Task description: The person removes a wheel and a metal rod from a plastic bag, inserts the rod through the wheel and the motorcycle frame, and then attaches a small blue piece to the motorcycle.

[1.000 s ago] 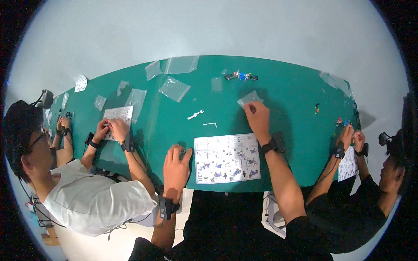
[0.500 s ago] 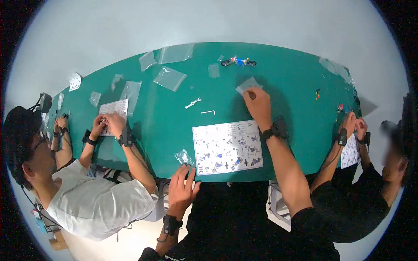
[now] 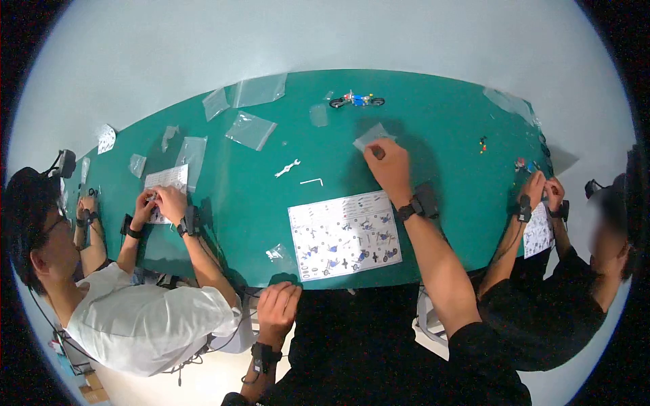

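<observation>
My right hand (image 3: 388, 166) is at the near edge of a small clear plastic bag (image 3: 371, 134). Its thumb and fingers curl into a pinch, and whatever lies between the fingertips is hidden. My left hand (image 3: 277, 306) rests at the table's near edge, knuckles up, with nothing visible in it. Just above it lies a small clear bag with shiny contents (image 3: 276, 254). Between my arms is a printed instruction sheet (image 3: 345, 237). Beyond the sheet lie a hex key (image 3: 312, 181) and a small white wrench (image 3: 288, 168).
A toy motorcycle (image 3: 357, 101) stands at the far side of the green table (image 3: 237, 196). Flat plastic bags (image 3: 251, 130) lie to its left. People work on both sides, one in a white shirt (image 3: 156, 314), one in black (image 3: 548, 318). Small coloured pieces (image 3: 483, 145) lie at right.
The whole view has shifted slightly. My left hand has drawn back toward the table edge, its fingers closer together. My right hand stays by the bag.
</observation>
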`<state>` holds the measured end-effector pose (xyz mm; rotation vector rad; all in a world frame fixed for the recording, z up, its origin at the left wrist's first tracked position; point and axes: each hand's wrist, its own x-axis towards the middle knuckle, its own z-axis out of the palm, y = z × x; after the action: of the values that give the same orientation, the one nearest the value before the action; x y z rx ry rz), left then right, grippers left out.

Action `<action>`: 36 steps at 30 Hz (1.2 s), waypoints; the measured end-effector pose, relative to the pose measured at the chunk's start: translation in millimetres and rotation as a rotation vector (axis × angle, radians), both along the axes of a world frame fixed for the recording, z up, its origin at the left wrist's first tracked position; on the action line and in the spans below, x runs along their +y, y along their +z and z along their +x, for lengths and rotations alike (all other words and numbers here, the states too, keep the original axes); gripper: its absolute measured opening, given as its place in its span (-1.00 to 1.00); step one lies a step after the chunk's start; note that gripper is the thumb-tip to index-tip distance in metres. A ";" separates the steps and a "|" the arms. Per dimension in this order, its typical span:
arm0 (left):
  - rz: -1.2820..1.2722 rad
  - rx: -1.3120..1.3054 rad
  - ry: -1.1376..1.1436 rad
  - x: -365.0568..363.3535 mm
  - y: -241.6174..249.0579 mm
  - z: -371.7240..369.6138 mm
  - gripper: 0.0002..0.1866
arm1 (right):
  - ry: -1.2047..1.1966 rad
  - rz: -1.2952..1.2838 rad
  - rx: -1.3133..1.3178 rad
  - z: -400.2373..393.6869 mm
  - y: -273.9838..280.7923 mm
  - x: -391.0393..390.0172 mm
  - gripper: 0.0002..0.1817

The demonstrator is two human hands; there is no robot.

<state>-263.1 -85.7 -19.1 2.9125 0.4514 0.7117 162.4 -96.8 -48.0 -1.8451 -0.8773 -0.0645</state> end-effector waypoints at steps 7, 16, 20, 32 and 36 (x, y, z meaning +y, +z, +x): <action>-0.040 0.029 -0.023 2.9 4.1 -0.6 -0.79 | 0.127 -0.065 0.059 -6.0 3.9 -9.3 -0.75; -0.346 -0.065 0.013 7.8 7.3 3.7 -0.83 | 0.085 -0.109 -0.116 -3.1 -8.9 -6.4 -0.82; -0.539 -0.287 0.118 3.0 15.5 62.6 -0.83 | 0.080 -0.116 0.005 -11.8 3.9 -9.4 -0.87; -0.498 -0.482 -0.162 51.7 -6.8 271.4 -0.79 | -0.017 0.024 0.078 -38.0 -7.9 -39.6 -0.85; -0.512 -0.466 -0.082 55.6 -14.7 263.5 -0.80 | 0.045 -0.015 0.089 -42.0 -6.8 -33.4 -0.84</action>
<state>0.4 -30.1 -33.8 2.1918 0.3847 1.0426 120.3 -130.2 -54.8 -1.8269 -0.8586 0.0524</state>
